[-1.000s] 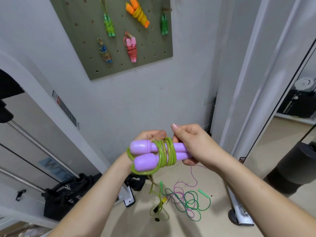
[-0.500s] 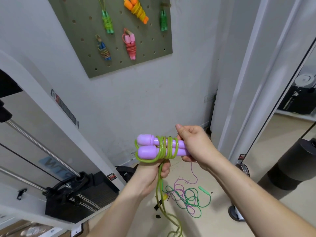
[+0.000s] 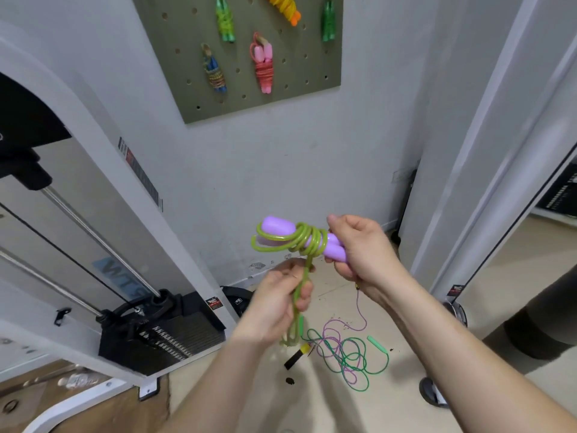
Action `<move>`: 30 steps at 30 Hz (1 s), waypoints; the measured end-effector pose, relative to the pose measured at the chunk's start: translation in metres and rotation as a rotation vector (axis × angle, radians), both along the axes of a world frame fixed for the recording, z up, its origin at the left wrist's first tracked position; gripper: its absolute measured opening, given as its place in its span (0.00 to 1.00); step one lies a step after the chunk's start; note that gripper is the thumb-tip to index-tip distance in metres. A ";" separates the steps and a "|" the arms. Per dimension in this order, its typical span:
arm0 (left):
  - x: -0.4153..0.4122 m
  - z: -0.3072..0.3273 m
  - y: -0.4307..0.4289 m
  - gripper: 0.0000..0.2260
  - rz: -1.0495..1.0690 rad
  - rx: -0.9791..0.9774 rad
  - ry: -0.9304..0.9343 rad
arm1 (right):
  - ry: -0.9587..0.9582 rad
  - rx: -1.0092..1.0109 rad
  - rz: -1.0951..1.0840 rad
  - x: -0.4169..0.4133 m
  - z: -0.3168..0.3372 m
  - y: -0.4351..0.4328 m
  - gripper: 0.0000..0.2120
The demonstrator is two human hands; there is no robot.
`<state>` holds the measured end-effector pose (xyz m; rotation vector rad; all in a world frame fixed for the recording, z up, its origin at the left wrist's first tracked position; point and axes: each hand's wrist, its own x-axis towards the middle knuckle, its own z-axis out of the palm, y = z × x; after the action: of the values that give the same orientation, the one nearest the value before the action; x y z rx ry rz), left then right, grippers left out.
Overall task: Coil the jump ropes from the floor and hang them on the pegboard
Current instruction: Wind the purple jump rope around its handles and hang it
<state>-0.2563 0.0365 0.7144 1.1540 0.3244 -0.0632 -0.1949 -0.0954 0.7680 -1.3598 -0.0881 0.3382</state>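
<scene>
Currently: right hand grips one end of the two purple handles, fingers curled round them, thumb raised. The green rope is wound in several turns round both handles, held in mid-air in front of the wall. Left hand sits just below, fingers curled round the rope's hanging tail. On the floor beneath lies a loose tangle of thin green and purple ropes. The pegboard on the wall above carries five coiled ropes, among them a pink one and a blue one.

Writing: the sticker on the weight machine column is too small to read. The pale-blue letters on its panel appear reversed, roughly "WT", otherwise not legible.
</scene>
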 end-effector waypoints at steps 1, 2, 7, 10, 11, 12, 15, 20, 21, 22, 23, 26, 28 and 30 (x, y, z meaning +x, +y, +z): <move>-0.004 -0.003 -0.009 0.07 0.008 0.025 -0.004 | -0.070 -0.098 -0.083 0.004 -0.008 0.001 0.16; -0.007 -0.005 -0.014 0.07 0.011 0.101 -0.006 | -0.154 -0.208 -0.156 0.008 -0.017 0.000 0.17; -0.020 -0.001 -0.022 0.17 -0.151 1.278 0.012 | -0.474 -0.533 -0.406 0.018 -0.036 -0.013 0.21; -0.024 0.018 -0.029 0.11 -0.174 1.974 -0.261 | -0.685 -0.752 -0.374 0.013 -0.040 -0.016 0.20; -0.023 0.024 -0.028 0.12 -0.178 2.076 -0.346 | -0.742 -0.830 -0.341 0.011 -0.041 -0.016 0.18; -0.019 0.024 -0.024 0.14 -0.164 2.119 -0.420 | -0.792 -0.895 -0.300 0.011 -0.043 -0.016 0.16; -0.012 0.041 -0.013 0.11 -0.215 1.974 -0.543 | -0.870 -1.063 -0.120 0.005 -0.040 -0.017 0.13; 0.003 0.076 0.013 0.13 -0.354 1.753 -0.495 | -1.048 -1.041 0.192 -0.008 -0.040 -0.026 0.18; 0.007 0.080 0.018 0.14 -0.409 1.680 -0.467 | -1.030 -1.005 0.237 -0.010 -0.037 -0.028 0.17; 0.010 0.081 0.023 0.14 -0.456 1.596 -0.458 | -0.995 -0.952 0.273 -0.013 -0.034 -0.030 0.17; 0.014 0.080 0.026 0.14 -0.495 1.528 -0.475 | -0.949 -0.892 0.299 -0.015 -0.029 -0.031 0.17; 0.022 0.073 0.028 0.16 -0.504 1.470 -0.649 | -0.575 -0.547 0.308 -0.015 -0.016 -0.032 0.20; 0.024 0.070 0.026 0.17 -0.437 1.508 -0.746 | -0.350 -0.374 0.280 -0.014 -0.001 -0.033 0.19; 0.022 0.068 0.021 0.17 -0.384 1.486 -0.722 | -0.324 -0.350 0.277 -0.014 0.013 -0.035 0.20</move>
<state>-0.2339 0.0578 0.7825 2.5733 -0.6458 0.3126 -0.2093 -0.1305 0.7814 -1.7469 -0.5097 0.3740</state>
